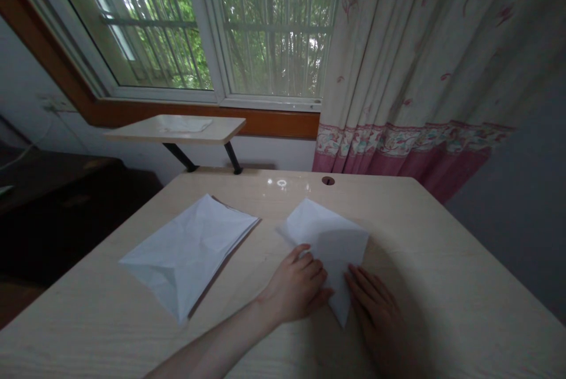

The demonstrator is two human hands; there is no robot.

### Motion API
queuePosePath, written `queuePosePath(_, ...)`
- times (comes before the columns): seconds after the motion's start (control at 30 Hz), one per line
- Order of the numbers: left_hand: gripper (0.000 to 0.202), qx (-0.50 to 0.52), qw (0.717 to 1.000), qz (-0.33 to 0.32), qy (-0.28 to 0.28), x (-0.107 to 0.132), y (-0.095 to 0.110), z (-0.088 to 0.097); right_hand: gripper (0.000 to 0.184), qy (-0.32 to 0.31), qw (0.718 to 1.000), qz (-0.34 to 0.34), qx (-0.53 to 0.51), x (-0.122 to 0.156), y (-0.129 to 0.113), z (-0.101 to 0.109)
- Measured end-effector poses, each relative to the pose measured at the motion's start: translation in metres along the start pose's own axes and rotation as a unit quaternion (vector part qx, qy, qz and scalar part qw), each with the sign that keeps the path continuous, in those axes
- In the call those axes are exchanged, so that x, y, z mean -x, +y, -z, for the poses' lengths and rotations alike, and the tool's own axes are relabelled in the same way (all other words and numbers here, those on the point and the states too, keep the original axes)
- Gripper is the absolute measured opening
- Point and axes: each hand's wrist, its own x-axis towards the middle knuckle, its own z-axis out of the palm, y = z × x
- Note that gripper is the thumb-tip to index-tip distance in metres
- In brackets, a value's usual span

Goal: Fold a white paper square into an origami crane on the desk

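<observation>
A white sheet of paper (333,237), folded into a kite-like shape, lies on the desk with its narrow point toward me. My left hand (303,284) rests on its left edge, fingers curled and closed on the paper, the index finger reaching farthest up the edge. Along the lower right edge lies my right hand (375,308), its fingers stretched out and touching the paper; the thumb side is partly in shadow. To the left of both hands is a stack of white paper (190,249), its top sheet creased and one near corner lifted.
The pale wooden desk (110,308) has a round cable hole (328,181) near its far edge. A small raised shelf (216,132) at the back left carries a crumpled white item (186,124). Behind are a barred window (274,31) and a patterned curtain (398,72).
</observation>
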Motion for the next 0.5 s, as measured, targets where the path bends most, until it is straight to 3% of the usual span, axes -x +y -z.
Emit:
queuePosePath(0.13, 0.028, -0.015, 1.0, 0.02, 0.002, 0.0017, -0.0015, -0.0024, 0.043, -0.002, 1.0, -0.001, 0.003, -0.0005, -0.0009, 0.002)
queuePosePath(0.37, 0.008, -0.012, 0.991, 0.099, -0.084, -0.0016, 0.0032, 0.0, 0.039, -0.02, 1.0, -0.001, 0.005, 0.0001, 0.001, 0.0019)
queuePosePath(0.5, 0.034, 0.008, 0.988, 0.14, -0.068, 0.0038, 0.0006, -0.0095, 0.038, -0.017, 1.0, -0.011, 0.001, -0.0002, 0.0001, 0.0026)
